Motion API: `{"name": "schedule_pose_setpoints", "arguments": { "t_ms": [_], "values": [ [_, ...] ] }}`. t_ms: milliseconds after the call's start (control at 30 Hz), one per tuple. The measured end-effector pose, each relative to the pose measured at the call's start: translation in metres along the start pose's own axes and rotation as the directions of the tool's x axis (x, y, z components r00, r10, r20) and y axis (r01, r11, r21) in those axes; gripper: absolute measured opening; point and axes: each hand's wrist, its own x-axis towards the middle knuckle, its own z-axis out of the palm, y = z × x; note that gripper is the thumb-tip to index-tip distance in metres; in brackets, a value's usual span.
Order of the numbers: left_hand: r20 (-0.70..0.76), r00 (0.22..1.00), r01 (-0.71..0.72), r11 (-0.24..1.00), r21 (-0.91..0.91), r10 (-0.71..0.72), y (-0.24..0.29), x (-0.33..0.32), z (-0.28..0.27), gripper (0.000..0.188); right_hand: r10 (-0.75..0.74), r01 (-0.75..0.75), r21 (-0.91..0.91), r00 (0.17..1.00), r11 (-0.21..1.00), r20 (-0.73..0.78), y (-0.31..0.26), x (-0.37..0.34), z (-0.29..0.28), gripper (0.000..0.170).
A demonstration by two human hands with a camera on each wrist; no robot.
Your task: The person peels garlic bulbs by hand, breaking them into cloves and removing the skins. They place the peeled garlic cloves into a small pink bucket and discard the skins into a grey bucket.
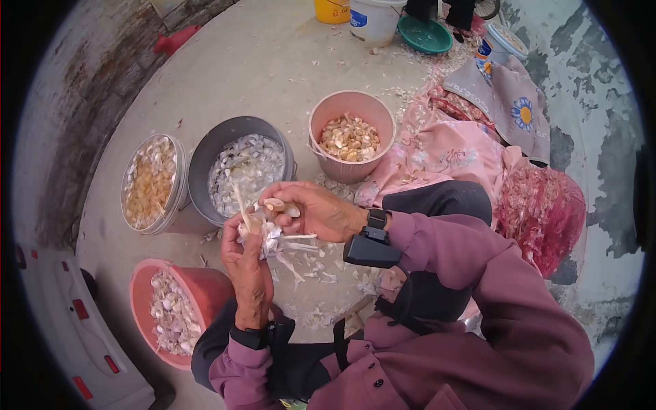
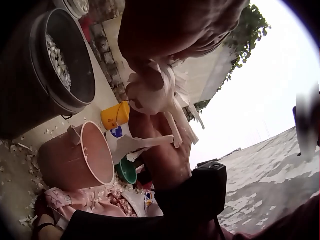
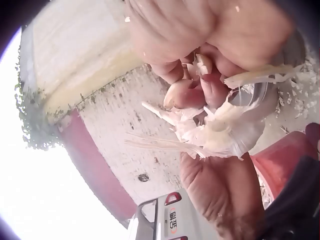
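Note:
Papery white garlic skins and a partly broken garlic bulb [image 1: 271,236] [image 3: 220,132] are gripped by the left hand [image 1: 249,270], thumb across them. Just above and touching the bulb, the right hand [image 1: 311,208] holds peeled-looking cloves [image 1: 283,207] in its curled fingers. In the right wrist view, cloves [image 3: 202,65] show between the right hand's fingers [image 3: 187,95]. The left wrist view has the bulb [image 2: 150,95] between both hands, dry stalk pieces hanging from it. Parts of the fingers are hidden behind the skins.
Around the hands stand a grey bucket [image 1: 199,164], a pink bucket [image 1: 348,169], a white bucket [image 1: 179,184] and a red bucket [image 1: 212,290], all holding garlic. Pink floral cloth [image 1: 444,157] lies at the right. A vehicle [image 1: 89,342] is at lower left.

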Motion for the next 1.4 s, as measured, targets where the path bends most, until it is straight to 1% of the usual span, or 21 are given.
{"name": "schedule_pose_setpoints", "arguments": {
  "t_ms": [67, 167, 233, 500, 633, 733, 767, 800, 833, 933, 1000, 1033, 1067, 1133, 1167, 1200, 1233, 1267, 1300, 1367, 1400],
  "values": [
    [-0.006, 0.996, 0.089, 0.995, -0.049, -0.089, 0.003, 0.001, -0.005, 0.028, -0.001, -0.001, 0.03, 0.998, 1.0, 0.062, -0.006, 0.004, -0.007, 0.029],
    [-0.089, 0.986, 0.134, 0.99, -0.048, -0.138, 0.008, 0.002, -0.008, 0.03, -0.04, 0.038, -0.014, 0.988, 0.999, -0.146, -0.011, 0.002, -0.006, 0.04],
    [-0.101, 0.972, 0.203, 0.974, -0.101, -0.213, 0.008, 0.001, -0.008, 0.028, -0.007, 0.008, 0.012, 0.991, 1.0, -0.134, -0.009, 0.002, -0.011, 0.042],
    [-0.162, 0.953, 0.254, 0.967, -0.028, -0.255, 0.0, -0.001, -0.006, 0.022, -0.036, 0.048, 0.232, 0.998, 0.972, -0.054, -0.008, 0.007, 0.001, 0.058],
    [-0.159, 0.952, 0.269, 0.963, 0.034, -0.261, -0.011, -0.006, -0.008, 0.03, -0.037, 0.065, 0.271, 0.993, 0.96, -0.109, -0.013, 0.025, 0.0, 0.066],
    [-0.192, 0.953, 0.254, 0.962, 0.096, -0.233, -0.01, -0.006, -0.006, 0.039, -0.146, 0.16, 0.103, 0.981, 0.982, -0.128, -0.021, 0.058, 0.004, 0.073],
    [-0.208, 0.949, 0.264, 0.957, 0.121, -0.236, -0.009, -0.004, -0.004, 0.044, -0.24, 0.205, -0.252, 0.964, 0.946, -0.117, -0.025, 0.07, 0.008, 0.075],
    [-0.206, 0.952, 0.255, 0.96, 0.119, -0.227, -0.008, -0.004, -0.001, 0.044, -0.32, 0.223, -0.573, 0.945, 0.788, -0.071, -0.028, 0.08, 0.011, 0.077],
    [-0.214, 0.948, 0.27, 0.952, 0.147, -0.235, -0.006, -0.006, 0.001, 0.045, -0.493, 0.274, -0.858, 0.869, 0.434, 0.028, -0.028, 0.086, 0.015, 0.064],
    [-0.23, 0.943, 0.291, 0.933, 0.213, -0.241, 0.001, -0.009, -0.003, 0.047, -0.441, 0.327, -0.861, 0.887, 0.389, 0.137, -0.019, 0.068, 0.026, 0.047],
    [-0.16, 0.956, 0.272, 0.949, 0.157, -0.247, 0.0, -0.012, -0.002, 0.05, -0.149, 0.182, -0.912, 0.979, 0.367, 0.135, -0.001, 0.051, 0.015, 0.03],
    [-0.168, 0.957, 0.266, 0.944, 0.195, -0.236, 0.002, -0.012, -0.001, 0.056, 0.048, 0.129, -0.975, 0.989, 0.18, 0.14, 0.003, 0.039, 0.011, 0.023],
    [-0.163, 0.958, 0.266, 0.945, 0.191, -0.237, 0.005, -0.012, 0.001, 0.056, 0.006, 0.199, -0.972, 0.98, 0.121, 0.201, 0.009, 0.026, 0.009, 0.022],
    [0.02, 0.922, 0.38, 0.916, 0.128, -0.386, 0.012, -0.017, -0.001, 0.062, 0.068, 0.132, -0.928, 0.984, 0.348, 0.166, 0.02, 0.023, -0.002, 0.027],
    [0.028, 0.892, 0.448, 0.891, 0.076, -0.452, 0.014, -0.019, 0.0, 0.064, 0.076, 0.129, -0.925, 0.983, 0.358, 0.167, 0.021, 0.018, -0.008, 0.027],
    [0.015, 0.892, 0.45, 0.89, 0.078, -0.452, 0.011, -0.021, -0.004, 0.064, 0.133, 0.212, -0.943, 0.959, 0.258, 0.252, 0.016, 0.014, -0.001, 0.029],
    [0.122, 0.886, 0.43, 0.891, 0.146, -0.447, 0.005, -0.022, -0.009, 0.063, 0.2, 0.303, -0.94, 0.922, 0.157, 0.331, 0.012, 0.013, 0.004, 0.032],
    [0.226, 0.866, 0.404, 0.891, 0.208, -0.446, 0.001, -0.024, -0.011, 0.062, 0.212, 0.306, -0.937, 0.917, 0.166, 0.337, 0.014, 0.012, 0.004, 0.032],
    [0.151, 0.882, 0.41, 0.886, 0.218, -0.446, 0.001, -0.026, -0.009, 0.061, 0.135, 0.317, -0.933, 0.93, 0.173, 0.341, 0.016, 0.01, 0.004, 0.035],
    [0.17, 0.865, 0.426, 0.87, 0.246, -0.472, 0.004, -0.022, -0.011, 0.056, 0.008, 0.351, -0.93, 0.935, 0.106, 0.354, 0.016, 0.005, 0.005, 0.034],
    [0.192, 0.85, 0.434, 0.859, 0.273, -0.49, 0.006, -0.021, -0.011, 0.052, 0.019, 0.34, -0.933, 0.938, 0.118, 0.345, 0.01, 0.002, 0.014, 0.034]
  ]
}}
